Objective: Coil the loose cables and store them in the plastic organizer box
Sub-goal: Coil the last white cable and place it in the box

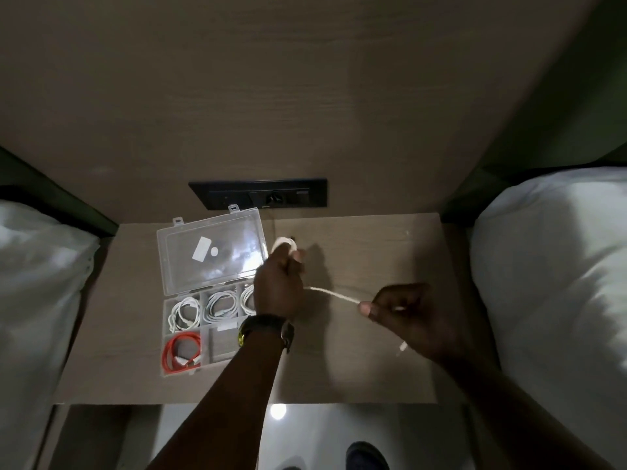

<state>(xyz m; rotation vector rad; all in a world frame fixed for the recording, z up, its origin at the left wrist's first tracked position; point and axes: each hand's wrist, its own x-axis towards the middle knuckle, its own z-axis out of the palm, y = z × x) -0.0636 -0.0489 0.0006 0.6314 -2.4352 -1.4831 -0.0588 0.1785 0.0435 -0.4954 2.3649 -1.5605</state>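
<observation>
A white cable (pixel 334 294) stretches between my two hands above the wooden bedside table (pixel 373 368). My left hand (pixel 280 286) grips loops of it, a coil showing above the fingers. My right hand (pixel 410 320) pinches the free length, and its plug end hangs below the palm. The clear plastic organizer box (pixel 185 334) lies open at the left. White coiled cables fill its upper compartments, the rightmost partly hidden by my left wrist. A red coiled cable (pixel 181 352) sits in the lower left compartment.
The box lid (pixel 210 252) lies flat behind the box. A black socket panel (pixel 261 195) sits in the wooden wall behind the table. White pillows lie on beds at left (pixel 40 286) and right (pixel 556 283). Shoes show on the floor below the table's front edge.
</observation>
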